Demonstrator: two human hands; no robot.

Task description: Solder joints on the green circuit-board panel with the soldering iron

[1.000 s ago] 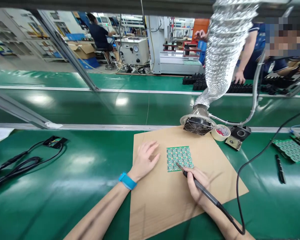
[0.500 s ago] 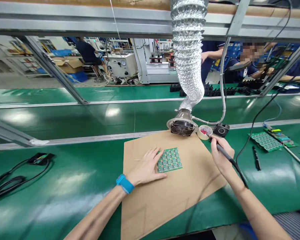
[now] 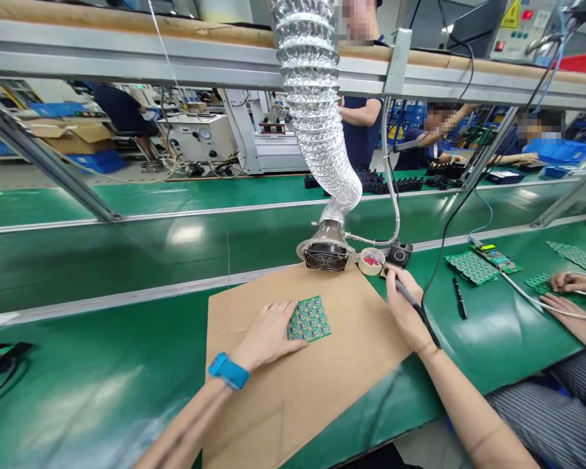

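Observation:
A green panel of several small circuit boards (image 3: pixel 311 319) lies on the brown cardboard sheet (image 3: pixel 293 384). My left hand (image 3: pixel 268 332), with a blue band at the wrist, spans the panel's left side, fingers at its top edge and thumb at its bottom edge. Wrapped in my right hand (image 3: pixel 404 309) is a soldering iron (image 3: pixel 408 297) with a dark cable. Its tip points at the small black stand (image 3: pixel 399 255); whether it touches anything there I cannot make out. Just left of the tip sits a tape roll (image 3: pixel 372 262) with red bits inside.
A fume extractor fan (image 3: pixel 326 255) hangs from a silver duct (image 3: pixel 317 117) above the cardboard's far edge. To the right lie a black pen (image 3: pixel 460 298), another board panel (image 3: pixel 473 268) and a co-worker's hands (image 3: pixel 566 299). A cable (image 3: pixel 434 260) runs down beside my right arm.
The camera view has turned right, so the scene shifts left and a co-worker's hands appear at the right. My left hand stays at the panel; my right keeps the soldering iron by the stand.

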